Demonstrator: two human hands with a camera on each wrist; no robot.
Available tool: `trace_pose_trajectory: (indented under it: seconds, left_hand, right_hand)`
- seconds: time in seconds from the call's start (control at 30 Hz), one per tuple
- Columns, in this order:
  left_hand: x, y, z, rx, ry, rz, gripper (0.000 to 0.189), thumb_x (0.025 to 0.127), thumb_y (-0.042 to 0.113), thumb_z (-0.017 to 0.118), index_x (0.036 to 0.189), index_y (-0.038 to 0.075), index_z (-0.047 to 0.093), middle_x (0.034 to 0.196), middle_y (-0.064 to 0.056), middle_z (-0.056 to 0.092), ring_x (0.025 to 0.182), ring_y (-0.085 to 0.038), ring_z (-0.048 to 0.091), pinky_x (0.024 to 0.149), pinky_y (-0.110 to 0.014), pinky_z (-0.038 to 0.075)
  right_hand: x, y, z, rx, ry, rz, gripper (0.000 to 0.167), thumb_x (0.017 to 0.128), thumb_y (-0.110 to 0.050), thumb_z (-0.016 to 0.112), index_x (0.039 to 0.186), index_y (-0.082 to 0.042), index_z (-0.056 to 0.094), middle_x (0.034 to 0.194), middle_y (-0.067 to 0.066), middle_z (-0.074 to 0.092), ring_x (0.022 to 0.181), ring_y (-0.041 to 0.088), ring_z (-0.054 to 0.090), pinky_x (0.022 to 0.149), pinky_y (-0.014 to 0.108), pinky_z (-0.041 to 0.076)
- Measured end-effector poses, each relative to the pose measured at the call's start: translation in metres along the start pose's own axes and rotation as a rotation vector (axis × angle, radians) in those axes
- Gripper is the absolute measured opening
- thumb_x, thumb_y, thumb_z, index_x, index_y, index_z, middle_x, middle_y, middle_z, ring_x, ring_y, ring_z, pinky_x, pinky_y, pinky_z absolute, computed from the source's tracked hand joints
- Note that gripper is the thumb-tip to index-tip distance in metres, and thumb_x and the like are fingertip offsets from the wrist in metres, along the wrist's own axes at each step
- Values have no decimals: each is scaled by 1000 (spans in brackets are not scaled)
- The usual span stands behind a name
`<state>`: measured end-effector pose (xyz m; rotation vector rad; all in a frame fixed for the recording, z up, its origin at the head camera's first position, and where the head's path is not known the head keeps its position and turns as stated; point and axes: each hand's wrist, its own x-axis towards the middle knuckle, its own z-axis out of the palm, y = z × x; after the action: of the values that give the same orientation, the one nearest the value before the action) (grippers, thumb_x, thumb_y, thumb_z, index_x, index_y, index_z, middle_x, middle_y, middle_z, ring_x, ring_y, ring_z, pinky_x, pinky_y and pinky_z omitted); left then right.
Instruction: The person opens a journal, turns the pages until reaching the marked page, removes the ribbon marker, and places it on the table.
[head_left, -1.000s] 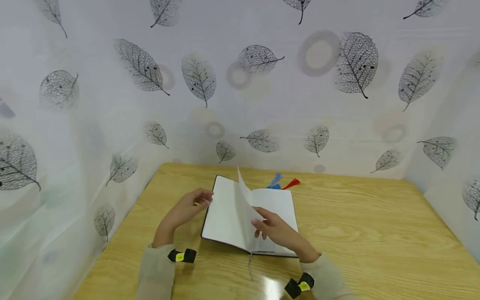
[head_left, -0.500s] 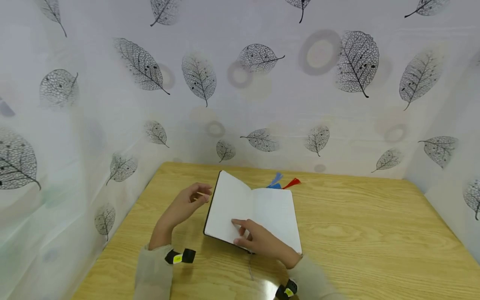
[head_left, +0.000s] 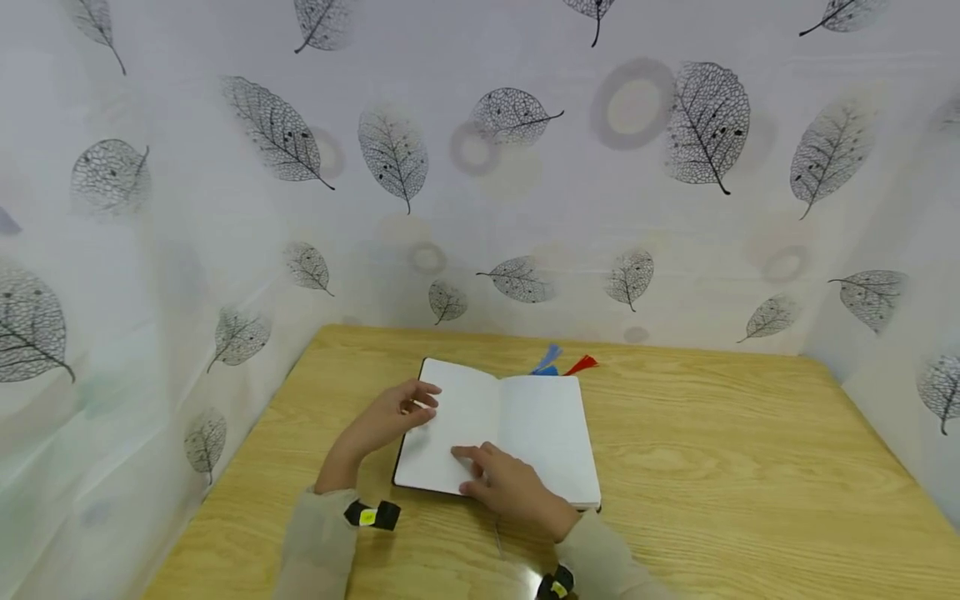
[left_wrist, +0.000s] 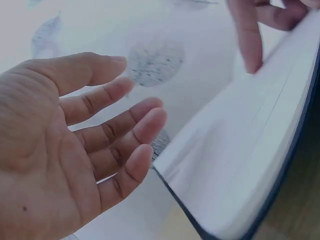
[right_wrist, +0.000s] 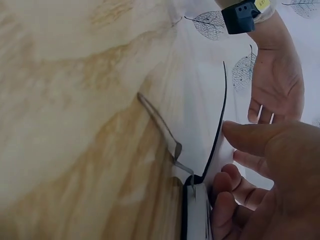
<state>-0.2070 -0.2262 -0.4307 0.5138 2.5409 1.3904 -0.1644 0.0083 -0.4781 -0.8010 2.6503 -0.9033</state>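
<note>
An open notebook with blank white pages and a dark cover lies on the table. My left hand is at the notebook's left edge, fingers loosely bent and spread. Nothing sits between them in the left wrist view, where the page slants beside the hand. My right hand reaches over the lower middle, its index finger extended onto the left page. In the right wrist view its thumb is by the edge of the cover. A thin ribbon bookmark hangs out at the spine's lower end.
Blue tassels and a red tassel stick out past the notebook's top edge. The wooden table extends to the right. A white leaf-printed curtain encloses the back and sides.
The raised page has gone over to the left. The left side of the notebook tilted up, then came down flatter. My right hand has moved left; my left hand now reaches over the edge.
</note>
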Motion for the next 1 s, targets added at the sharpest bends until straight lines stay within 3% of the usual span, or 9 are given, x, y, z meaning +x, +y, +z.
trace_pose_trajectory:
  seconds: [0.27,0.57,0.7,0.87,1.0]
  left_hand:
    - [6,-18,8,1,-33,-101,39,94,22,63,128,5,56,117,-13,62,107,-26,59,88,-40,51]
    - [7,-27,14,31,-79,-138,39,92,20,66,127,4,57,115,-13,63,106,-27,60,88,-41,51]
    - [8,-29,17,63,-84,-154,39,89,20,69,124,5,59,115,-11,63,105,-26,59,88,-42,50]
    - [13,-28,20,73,-80,-180,39,86,20,72,121,6,61,118,-8,63,103,-21,57,85,-39,49]
    - [16,-29,23,84,-82,-195,40,85,20,74,121,7,62,117,-6,63,99,-19,56,83,-35,47]
  right_hand:
    - [5,-4,7,-104,19,27,45,86,-33,71,129,-24,61,82,-10,49,61,3,42,52,21,36]
    - [6,-12,11,-264,-6,33,44,86,-37,71,126,-23,63,85,-7,54,61,4,43,51,24,39]
    - [5,-13,9,-251,-3,31,42,86,-36,70,125,-22,64,86,-7,54,61,4,44,52,24,40]
    - [0,-4,-4,-101,16,47,34,86,-27,71,119,-17,67,84,-8,57,64,3,46,56,23,40]
    - [-8,12,-25,-70,103,59,31,85,-21,72,116,-14,69,84,-5,61,65,4,48,56,22,40]
